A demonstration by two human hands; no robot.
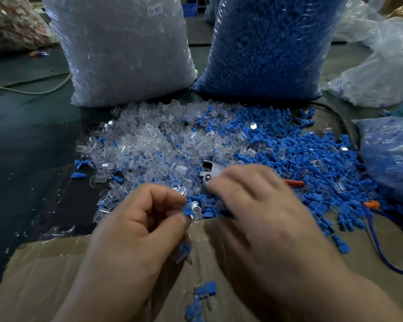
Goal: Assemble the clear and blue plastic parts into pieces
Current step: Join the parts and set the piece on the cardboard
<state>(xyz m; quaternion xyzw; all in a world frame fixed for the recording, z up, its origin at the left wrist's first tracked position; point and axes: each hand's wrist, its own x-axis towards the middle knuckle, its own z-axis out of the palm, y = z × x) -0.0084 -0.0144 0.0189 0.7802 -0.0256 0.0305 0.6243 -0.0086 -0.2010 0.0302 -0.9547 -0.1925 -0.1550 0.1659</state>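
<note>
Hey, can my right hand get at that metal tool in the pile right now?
Probably yes. The right hand hovers with its fingertips right beside the metal tool, which lies on top of the loose parts, uncovered at that end.

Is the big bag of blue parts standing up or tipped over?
Standing. The bag of blue parts rests on its base behind the loose pile, rising past the frame's top edge.

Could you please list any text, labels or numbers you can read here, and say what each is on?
"SJ 017": on a small white sticker near the top of the big bag of clear parts.
No other writing is visible on the bag of blue parts or the cardboard.
</note>
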